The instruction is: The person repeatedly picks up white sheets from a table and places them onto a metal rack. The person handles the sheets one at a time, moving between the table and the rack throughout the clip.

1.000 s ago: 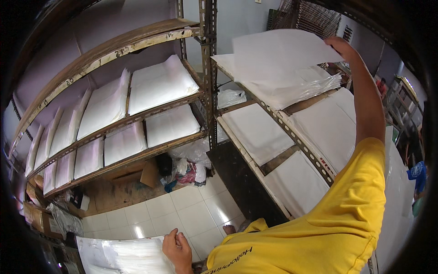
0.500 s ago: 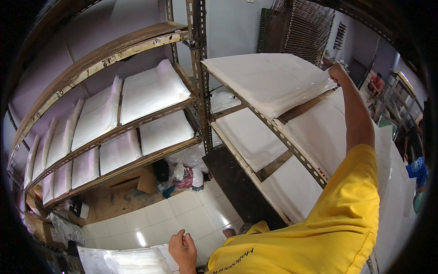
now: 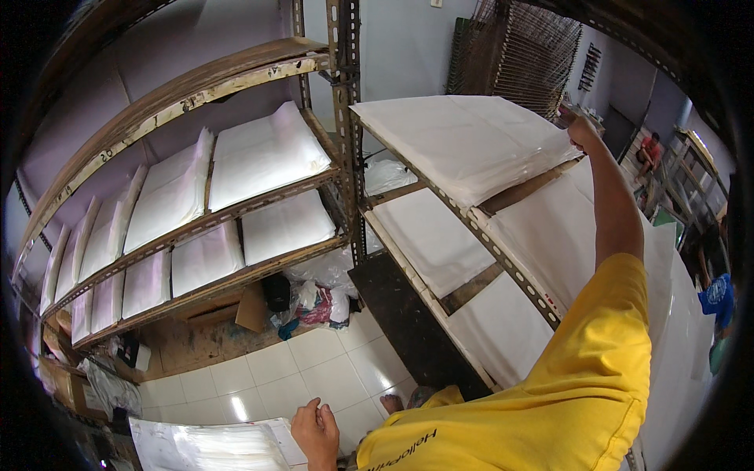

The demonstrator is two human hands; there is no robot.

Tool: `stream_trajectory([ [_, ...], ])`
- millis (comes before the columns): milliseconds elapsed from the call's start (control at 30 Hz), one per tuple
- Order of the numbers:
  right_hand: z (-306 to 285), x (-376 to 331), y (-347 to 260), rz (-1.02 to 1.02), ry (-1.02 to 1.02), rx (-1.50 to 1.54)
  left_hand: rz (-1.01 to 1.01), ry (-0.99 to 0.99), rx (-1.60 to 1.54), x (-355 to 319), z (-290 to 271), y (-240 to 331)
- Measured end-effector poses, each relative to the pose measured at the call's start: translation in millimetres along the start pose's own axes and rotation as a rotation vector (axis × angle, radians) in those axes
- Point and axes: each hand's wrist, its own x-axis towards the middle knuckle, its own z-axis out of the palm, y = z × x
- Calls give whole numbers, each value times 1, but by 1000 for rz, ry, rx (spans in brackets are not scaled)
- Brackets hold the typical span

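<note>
A thick stack of large, thin white sheets (image 3: 471, 137) lies on the upper shelf at the right, its near edges loose and layered. At the far right corner of that stack, my right hand (image 3: 580, 135) is closed on the sheet edges with the arm stretched out. How many sheets it pinches cannot be made out. My left hand (image 3: 312, 424) hangs low at the bottom, fingers curled in, with nothing visible in it. Beside it is another pile of white sheets (image 3: 224, 447) on a pale board.
A metal-framed rack (image 3: 271, 208) on the left carries several sheet stacks. More stacks (image 3: 432, 235) lie on the lower right shelf. A dark board (image 3: 416, 326) leans beneath it. Bagged cloths (image 3: 322, 304) sit on the tiled floor (image 3: 275, 365). A person (image 3: 649, 151) sits far right.
The view has shifted slightly. My right hand stays at the stack's corner, and my left hand remains curled low down.
</note>
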Motion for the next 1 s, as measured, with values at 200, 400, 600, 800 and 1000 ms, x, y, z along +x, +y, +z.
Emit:
stream_trajectory([
  [200, -4, -10, -17, -285, 217, -113, -109, 10, -41, -22, -5, 0],
  [400, -25, 12, -125, -858, 166, -42, -99, 104, 33, -52, -38, -4],
  [600, -2, -142, -352, -1479, -59, 223, -99, 267, 155, -120, -85, -2],
  [800, 9, -547, -403, -1941, -146, 253, -384, 347, 298, -230, -134, -1],
  [1000, 36, -766, -363, -2172, -1109, 621, -795, 586, 482, -330, -162, 25],
])
